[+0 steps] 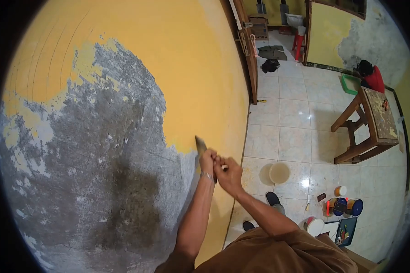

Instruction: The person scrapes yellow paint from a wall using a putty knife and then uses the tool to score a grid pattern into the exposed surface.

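The blade of a scraper (200,144) meets the wall where yellow paint (191,100) borders a bared grey patch (105,164). Wrapped round the tool near its blade is my left hand (207,162), with a metal band on the wrist. My right hand (229,174) is closed just beside it, fingers round the rear of the handle. Most of the handle is hidden by my fingers. Ragged paint edges and a dark stain mark the grey area.
A bucket (279,173) stands on the tiled floor by my feet. Paint tins (339,206), a tray of tools (346,232) and a white tub (314,226) lie lower right. Beyond are a wooden stool (373,118), a crouching person (373,78) and a door (246,50).
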The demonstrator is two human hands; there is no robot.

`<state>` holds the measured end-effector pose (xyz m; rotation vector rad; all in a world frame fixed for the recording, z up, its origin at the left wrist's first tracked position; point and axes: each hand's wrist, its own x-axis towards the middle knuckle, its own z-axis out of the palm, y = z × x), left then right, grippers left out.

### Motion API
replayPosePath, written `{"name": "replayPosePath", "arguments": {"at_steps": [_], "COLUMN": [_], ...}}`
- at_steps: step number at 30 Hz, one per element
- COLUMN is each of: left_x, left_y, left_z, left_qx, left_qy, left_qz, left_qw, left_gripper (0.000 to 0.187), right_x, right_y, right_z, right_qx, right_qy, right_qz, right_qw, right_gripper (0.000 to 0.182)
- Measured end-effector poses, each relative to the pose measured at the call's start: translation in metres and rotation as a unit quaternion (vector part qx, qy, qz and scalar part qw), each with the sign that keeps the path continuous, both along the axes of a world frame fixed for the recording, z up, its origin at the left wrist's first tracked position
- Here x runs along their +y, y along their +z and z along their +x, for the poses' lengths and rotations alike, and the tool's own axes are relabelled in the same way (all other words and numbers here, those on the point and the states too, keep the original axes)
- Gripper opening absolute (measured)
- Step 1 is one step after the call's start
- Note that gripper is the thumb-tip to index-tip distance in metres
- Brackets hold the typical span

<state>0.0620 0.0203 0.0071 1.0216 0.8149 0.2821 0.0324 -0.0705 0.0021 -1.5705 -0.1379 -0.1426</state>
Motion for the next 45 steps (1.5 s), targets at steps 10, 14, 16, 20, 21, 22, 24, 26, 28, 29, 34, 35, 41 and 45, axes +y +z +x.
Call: {"name": "replayPosePath", "arguments": {"at_steps": [10, 14, 16, 20, 21, 22, 24, 26, 28, 29, 34, 35, 41, 45], "left_x": [0.039, 0.014, -0.003, -0.035, -0.036, -0.036, -0.033, -0.028, -0.023, -0.021, -0.028, -0.027, -0.022, -0.017], "left_y": [-0.051, -0.038, -0.049, -0.052, -0.055, -0.053, -0.040, -0.031, -0.032, -0.036, -0.038, -0.039, -0.037, -0.046], "left_z": [-0.011, 0.031, 0.020, -0.052, -0.067, -0.081, -0.108, -0.120, -0.124, -0.117, -0.112, -0.118, -0.096, -0.109], "left_qx": [0.013, 0.076, 0.080, 0.046, 0.034, 0.023, 0.015, 0.012, -0.014, -0.011, -0.024, -0.021, 0.009, -0.019], "left_qy": [-0.091, -0.082, -0.083, -0.019, 0.002, 0.025, 0.041, 0.041, 0.062, 0.057, 0.066, 0.079, 0.067, 0.070], "left_qz": [-0.010, 0.023, -0.011, -0.059, -0.070, -0.080, -0.118, -0.108, -0.136, -0.126, -0.109, -0.095, -0.082, -0.091], "left_qw": [0.996, 0.994, 0.993, 0.997, 0.997, 0.996, 0.992, 0.993, 0.989, 0.990, 0.992, 0.992, 0.994, 0.993], "left_gripper": [0.023, 0.020, 0.020, 0.022, 0.023, 0.023, 0.024, 0.025, 0.025, 0.024, 0.025, 0.025, 0.025, 0.028], "right_x": [0.018, 0.013, -0.005, -0.043, -0.048, -0.050, -0.051, -0.045, -0.035, -0.026, -0.040, -0.035, -0.026, -0.031], "right_y": [-0.021, -0.038, -0.043, -0.035, -0.031, -0.031, -0.030, -0.024, -0.035, -0.043, -0.039, -0.044, -0.034, -0.039], "right_z": [-0.015, 0.019, 0.006, -0.060, -0.071, -0.083, -0.100, -0.107, -0.109, -0.104, -0.101, -0.108, -0.089, -0.085], "right_qx": [0.028, 0.075, 0.091, 0.086, 0.101, 0.101, 0.009, -0.007, -0.026, 0.012, 0.011, 0.036, 0.069, 0.010], "right_qy": [-0.034, -0.028, -0.024, 0.012, 0.055, 0.055, 0.106, 0.105, 0.099, 0.078, 0.079, 0.074, 0.065, 0.076], "right_qz": [-0.033, -0.021, -0.015, -0.003, -0.003, -0.004, -0.015, 0.016, 0.001, -0.021, -0.023, 0.032, 0.026, -0.020], "right_qw": [0.998, 0.997, 0.995, 0.996, 0.993, 0.993, 0.994, 0.994, 0.995, 0.997, 0.997, 0.996, 0.995, 0.997], "right_gripper": [0.021, 0.023, 0.022, 0.016, 0.014, 0.014, 0.012, 0.009, 0.008, 0.009, 0.010, 0.011, 0.014, 0.017]}}
